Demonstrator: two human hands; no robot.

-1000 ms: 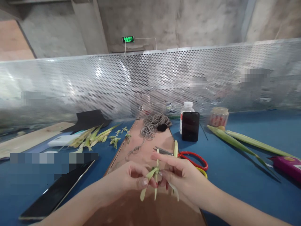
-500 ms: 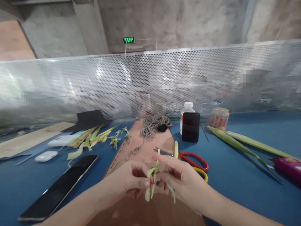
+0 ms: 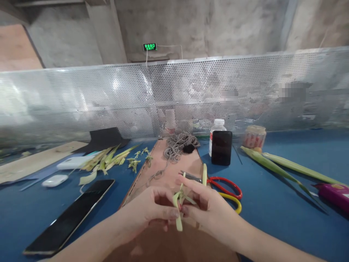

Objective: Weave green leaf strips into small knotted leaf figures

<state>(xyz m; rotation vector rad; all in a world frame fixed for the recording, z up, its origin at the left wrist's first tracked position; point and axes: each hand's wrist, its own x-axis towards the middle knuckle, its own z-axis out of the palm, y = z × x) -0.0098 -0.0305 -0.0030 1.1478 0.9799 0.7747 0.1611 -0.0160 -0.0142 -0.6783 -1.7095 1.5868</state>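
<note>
Pale green leaf strips (image 3: 178, 222), partly knotted together, are pinched between both my hands over a brown board (image 3: 178, 165). My left hand (image 3: 156, 207) is closed with thumb and fingertips on the left side of the strips. From the right, my right hand (image 3: 204, 203) grips them, and thin ends poke up and out past its fingers. Just beyond it, scissors (image 3: 225, 187) with one red and one yellow handle lie on the board and the blue table, partly hidden. A pale stalk (image 3: 204, 174) sticks up across the scissor blades.
A tangle of grey cord (image 3: 178, 143) lies at the board's far end. To the left are a phone (image 3: 71, 218), a white earbud case (image 3: 55, 180) and cut leaf pieces (image 3: 109, 160). A dark upright phone (image 3: 221, 148), bottle (image 3: 218, 125), jar (image 3: 255, 137), long leaves (image 3: 297, 163) and magenta object (image 3: 334, 196) are right.
The knotted strips have turned in my fingers. One end now hangs in a single band between my thumbs, and my left fingertips have come closer to the right ones.
</note>
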